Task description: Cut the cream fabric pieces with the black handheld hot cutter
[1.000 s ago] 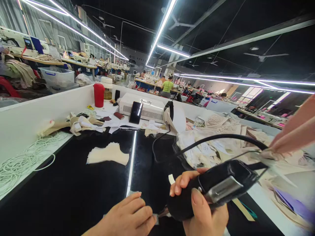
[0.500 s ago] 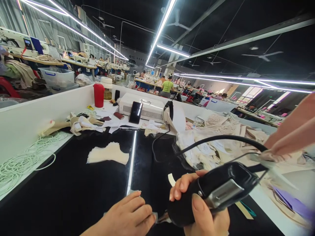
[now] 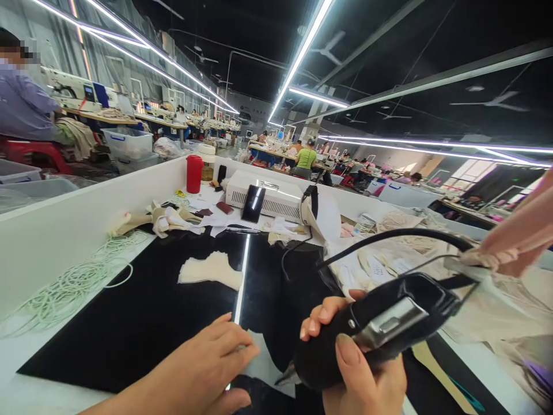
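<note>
My right hand [image 3: 363, 372] is wrapped around a corded black hand tool [image 3: 404, 317] with a silver lever on its side and a pointed metal tip. The tip meets a thin, pale translucent piece [image 3: 264, 360] on the black tabletop [image 3: 147, 323]. Beside that piece, partly covering its left edge, my left hand [image 3: 207, 366] has its fingers stretched and the thumb apart, with nothing visible in its grasp. Farther back lies a cream fabric piece [image 3: 210, 271], perhaps layered.
Pale green cord [image 3: 82, 276] is heaped at the left. A phone [image 3: 253, 203] leans on a white vented box [image 3: 265, 193]. Cream fabric pieces [image 3: 389, 253] pile up at the right. The tool's black cable [image 3: 380, 235] arches toward pink cloth [image 3: 522, 230]. White walls [image 3: 86, 216] border the table.
My left hand has shifted left and its fingers have loosened, uncovering more of the translucent piece. My right hand still holds the tool in nearly the same place. The view has turned left.
</note>
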Action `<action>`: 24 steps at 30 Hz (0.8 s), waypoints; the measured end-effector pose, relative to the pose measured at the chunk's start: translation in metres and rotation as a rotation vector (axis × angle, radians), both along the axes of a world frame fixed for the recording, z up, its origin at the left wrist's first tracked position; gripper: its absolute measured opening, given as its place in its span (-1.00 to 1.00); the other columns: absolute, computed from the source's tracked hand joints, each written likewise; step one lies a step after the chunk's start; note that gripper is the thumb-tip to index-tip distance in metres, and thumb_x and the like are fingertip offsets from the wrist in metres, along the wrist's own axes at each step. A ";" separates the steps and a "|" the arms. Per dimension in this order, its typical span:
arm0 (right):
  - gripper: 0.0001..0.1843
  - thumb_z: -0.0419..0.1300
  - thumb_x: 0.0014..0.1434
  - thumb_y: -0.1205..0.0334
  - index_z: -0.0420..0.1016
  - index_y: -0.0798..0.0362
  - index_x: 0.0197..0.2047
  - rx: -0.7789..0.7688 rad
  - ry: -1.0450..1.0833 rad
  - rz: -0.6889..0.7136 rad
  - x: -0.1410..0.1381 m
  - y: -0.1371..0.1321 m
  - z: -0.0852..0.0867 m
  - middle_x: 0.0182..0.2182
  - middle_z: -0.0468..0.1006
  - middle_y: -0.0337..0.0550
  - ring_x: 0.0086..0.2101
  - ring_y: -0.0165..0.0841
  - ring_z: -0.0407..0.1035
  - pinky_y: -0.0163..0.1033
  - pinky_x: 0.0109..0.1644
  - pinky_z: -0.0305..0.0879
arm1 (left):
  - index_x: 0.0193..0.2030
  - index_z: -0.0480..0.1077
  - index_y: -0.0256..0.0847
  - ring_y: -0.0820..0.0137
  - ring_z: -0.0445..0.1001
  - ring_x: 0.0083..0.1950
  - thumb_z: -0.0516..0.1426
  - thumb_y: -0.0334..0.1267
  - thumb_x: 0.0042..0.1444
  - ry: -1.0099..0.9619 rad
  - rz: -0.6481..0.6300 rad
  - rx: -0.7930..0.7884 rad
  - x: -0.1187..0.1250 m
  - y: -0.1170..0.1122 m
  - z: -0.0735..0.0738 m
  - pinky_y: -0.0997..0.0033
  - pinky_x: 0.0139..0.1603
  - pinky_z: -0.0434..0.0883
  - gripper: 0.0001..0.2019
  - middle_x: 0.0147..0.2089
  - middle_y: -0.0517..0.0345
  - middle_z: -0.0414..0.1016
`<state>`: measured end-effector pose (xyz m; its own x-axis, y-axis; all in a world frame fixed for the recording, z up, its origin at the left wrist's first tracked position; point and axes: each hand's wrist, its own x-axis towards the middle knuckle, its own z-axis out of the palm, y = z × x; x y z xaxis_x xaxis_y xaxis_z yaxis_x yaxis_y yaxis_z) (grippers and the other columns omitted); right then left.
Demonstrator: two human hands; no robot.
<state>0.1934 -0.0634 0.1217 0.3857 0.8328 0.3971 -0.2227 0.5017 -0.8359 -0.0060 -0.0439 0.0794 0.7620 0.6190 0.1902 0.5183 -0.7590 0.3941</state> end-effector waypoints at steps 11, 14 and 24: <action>-0.57 0.43 0.21 -0.01 0.43 -0.20 0.08 0.033 0.067 0.141 -0.056 0.013 -0.007 -0.33 0.49 -0.35 -0.39 -0.41 0.41 -0.24 -0.31 0.43 | -0.04 0.55 -0.13 0.14 0.55 0.16 0.36 -0.43 0.17 -0.072 0.274 -0.233 -0.038 -0.009 -0.016 -0.25 0.48 0.18 -0.76 0.08 0.06 0.53; -0.60 0.41 0.24 0.01 0.42 -0.20 0.08 0.063 0.032 0.153 -0.063 0.017 -0.010 -0.33 0.49 -0.34 -0.38 -0.40 0.40 -0.23 -0.31 0.42 | -0.16 0.51 -0.12 0.21 0.55 0.10 0.35 -0.49 0.12 -0.175 0.276 -0.174 -0.035 -0.007 -0.032 -0.10 0.45 0.28 -0.77 0.02 0.13 0.52; -0.61 0.39 0.25 0.03 0.41 -0.20 0.08 0.077 0.011 0.195 -0.074 0.023 -0.013 -0.33 0.48 -0.34 -0.37 -0.38 0.40 -0.22 -0.33 0.41 | -0.12 0.38 -0.09 0.34 0.51 -0.06 0.11 -0.51 0.23 -0.443 0.356 -0.246 -0.038 -0.009 -0.034 0.30 0.15 0.45 -0.79 -0.10 0.23 0.53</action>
